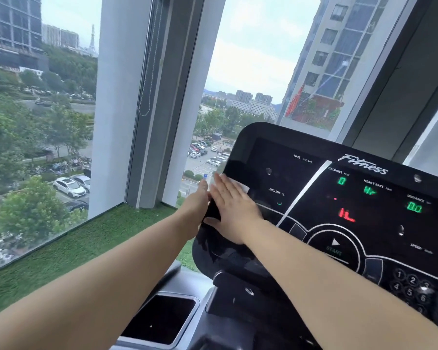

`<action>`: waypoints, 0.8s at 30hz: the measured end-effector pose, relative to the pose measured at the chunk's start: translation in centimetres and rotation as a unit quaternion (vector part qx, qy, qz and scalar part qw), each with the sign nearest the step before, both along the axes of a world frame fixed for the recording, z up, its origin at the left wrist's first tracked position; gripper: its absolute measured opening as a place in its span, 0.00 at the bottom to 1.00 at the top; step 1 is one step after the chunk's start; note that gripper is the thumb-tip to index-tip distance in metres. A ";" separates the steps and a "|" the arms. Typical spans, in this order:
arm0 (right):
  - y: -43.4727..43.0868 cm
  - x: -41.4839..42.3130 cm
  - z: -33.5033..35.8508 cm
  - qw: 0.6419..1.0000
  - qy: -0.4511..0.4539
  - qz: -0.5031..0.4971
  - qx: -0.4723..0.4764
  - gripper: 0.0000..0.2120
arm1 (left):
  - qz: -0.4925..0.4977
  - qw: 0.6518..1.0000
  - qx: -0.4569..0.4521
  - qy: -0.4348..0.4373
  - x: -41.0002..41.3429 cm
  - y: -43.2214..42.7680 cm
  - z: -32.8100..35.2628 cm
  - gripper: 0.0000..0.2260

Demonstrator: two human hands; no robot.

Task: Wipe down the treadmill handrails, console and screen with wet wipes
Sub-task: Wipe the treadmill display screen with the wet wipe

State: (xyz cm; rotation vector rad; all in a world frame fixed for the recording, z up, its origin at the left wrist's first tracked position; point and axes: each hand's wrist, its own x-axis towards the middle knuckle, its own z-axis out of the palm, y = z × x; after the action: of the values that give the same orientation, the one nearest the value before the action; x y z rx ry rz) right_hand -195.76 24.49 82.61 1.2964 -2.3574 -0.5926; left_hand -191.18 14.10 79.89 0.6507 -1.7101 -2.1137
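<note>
The right hand (232,210) lies flat, fingers straight, pressing the wet wipe (242,186) onto the left edge of the console (276,152); thin and limp, it likely bunches unless kept under the palm. The left hand (197,200) meets that edge, fingers hidden, grip unclear

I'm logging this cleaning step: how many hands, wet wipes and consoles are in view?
hands: 2, left hand and right hand
wet wipe: 1
console: 1
Total: 4
</note>
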 end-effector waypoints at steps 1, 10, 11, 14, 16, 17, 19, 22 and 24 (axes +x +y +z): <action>0.2 -0.5 0.8 1.000 0.009 0.011 0.005 0.37 | -0.006 1.000 0.010 0.006 0.2 0.0 0.1 0.28; -0.1 -1.1 1.2 1.000 0.004 -0.007 -0.007 0.37 | 0.023 0.993 0.104 0.051 1.2 -0.2 -1.5 0.24; 0.3 -1.1 0.8 1.000 0.004 0.011 0.020 0.37 | 0.023 0.992 0.109 0.052 1.3 -0.3 -1.7 0.23; 0.5 -2.2 2.9 0.999 0.015 0.021 0.046 0.35 | 0.004 0.994 0.100 0.050 1.4 -0.6 -1.6 0.24; 0.0 -2.9 4.8 1.000 0.006 -0.012 -0.006 0.34 | -0.007 0.996 0.078 0.039 1.3 -0.5 -0.9 0.24; -0.4 -3.0 5.2 0.999 0.006 -0.030 -0.032 0.35 | -0.014 0.998 0.059 0.032 1.3 -0.5 -0.3 0.25; -1.0 -2.6 4.8 0.997 0.010 -0.051 -0.053 0.36 | -0.018 0.999 0.028 0.019 1.0 -0.4 1.1 0.25; -0.9 -2.7 4.4 0.999 0.000 -0.026 -0.023 0.36 | -0.013 1.000 -0.008 0.007 0.5 -0.3 3.0 0.26; -0.4 -3.2 5.9 1.000 -0.008 -0.013 -0.014 0.35 | -0.010 1.000 -0.021 0.008 0.1 -0.2 4.2 0.26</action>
State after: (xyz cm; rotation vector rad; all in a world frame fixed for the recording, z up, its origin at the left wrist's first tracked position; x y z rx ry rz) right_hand -198.95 24.09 88.49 1.2642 -2.3904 -0.5563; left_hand -191.09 13.87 84.04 0.6057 -1.7559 -2.0843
